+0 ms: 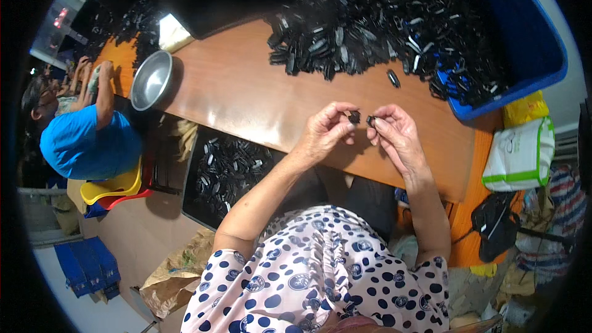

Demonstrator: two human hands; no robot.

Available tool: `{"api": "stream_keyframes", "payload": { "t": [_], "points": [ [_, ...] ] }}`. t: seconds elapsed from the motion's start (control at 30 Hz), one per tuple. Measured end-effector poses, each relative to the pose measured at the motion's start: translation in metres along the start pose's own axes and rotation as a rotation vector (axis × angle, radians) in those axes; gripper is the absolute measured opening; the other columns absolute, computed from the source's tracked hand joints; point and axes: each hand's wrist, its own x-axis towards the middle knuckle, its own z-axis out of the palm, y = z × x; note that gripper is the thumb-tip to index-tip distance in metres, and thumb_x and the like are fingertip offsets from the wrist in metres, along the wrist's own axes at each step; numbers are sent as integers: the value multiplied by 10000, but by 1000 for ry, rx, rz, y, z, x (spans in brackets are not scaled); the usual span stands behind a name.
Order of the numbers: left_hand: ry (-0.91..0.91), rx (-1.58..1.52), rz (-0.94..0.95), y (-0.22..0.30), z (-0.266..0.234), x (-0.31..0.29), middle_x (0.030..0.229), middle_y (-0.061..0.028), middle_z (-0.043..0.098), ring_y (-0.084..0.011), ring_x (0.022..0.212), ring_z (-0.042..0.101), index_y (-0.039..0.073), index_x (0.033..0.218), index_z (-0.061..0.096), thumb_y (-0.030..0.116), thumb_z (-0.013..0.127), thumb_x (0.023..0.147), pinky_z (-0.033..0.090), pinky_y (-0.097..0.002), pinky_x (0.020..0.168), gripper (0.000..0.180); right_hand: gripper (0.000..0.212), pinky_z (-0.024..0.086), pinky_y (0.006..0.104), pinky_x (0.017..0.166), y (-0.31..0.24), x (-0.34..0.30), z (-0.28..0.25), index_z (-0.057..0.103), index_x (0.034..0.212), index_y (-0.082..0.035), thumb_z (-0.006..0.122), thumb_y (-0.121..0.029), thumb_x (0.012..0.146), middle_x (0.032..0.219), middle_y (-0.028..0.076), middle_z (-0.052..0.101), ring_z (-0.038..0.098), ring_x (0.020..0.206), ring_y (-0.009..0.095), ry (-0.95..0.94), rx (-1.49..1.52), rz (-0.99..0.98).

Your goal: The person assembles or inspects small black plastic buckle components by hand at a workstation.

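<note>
Over the near part of the wooden table (pixel 234 83), my two hands are raised close together. A small black plastic piece (pixel 354 117) is pinched between the thumb and fingers of my left hand (pixel 327 128). Another small dark piece (pixel 370 121) sits in the fingertips of my right hand (pixel 396 135); its exact kind is too small to tell. A narrow gap shows between the two pieces. Beyond my hands spreads a big pile of black plastic parts (pixel 345 43), and one loose black part (pixel 393 78) lies apart from it.
A blue bin (pixel 549 65) stands at the right. A metal bowl (pixel 152 80) rests at the table's left edge. Below it, a black tray (pixel 203 200) holds more black parts. A person in a blue shirt (pixel 92 142) sits at the left. A white-green bag (pixel 517 155) stands at the right.
</note>
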Motion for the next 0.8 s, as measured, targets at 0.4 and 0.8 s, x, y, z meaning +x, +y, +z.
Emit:
{"api": "stream_keyframes", "payload": {
  "t": [0.4,0.8],
  "points": [
    [5,579,446,13,-8,-31,845,-39,583,-123,742,541,42,1053,643,46,684,797,439,-225,641,259,183,473,205,587,-1,-24,31,552,1014,-22,643,-97,873,844,58,620,609,706,115,-99,58,80],
    [-97,879,361,26,-3,-33,890,-87,624,-174,727,581,12,1008,626,33,670,800,464,-265,627,213,151,377,170,507,-15,-32,28,569,958,-25,652,-116,870,782,17,582,520,611,55,-39,-224,207]
  ]
}}
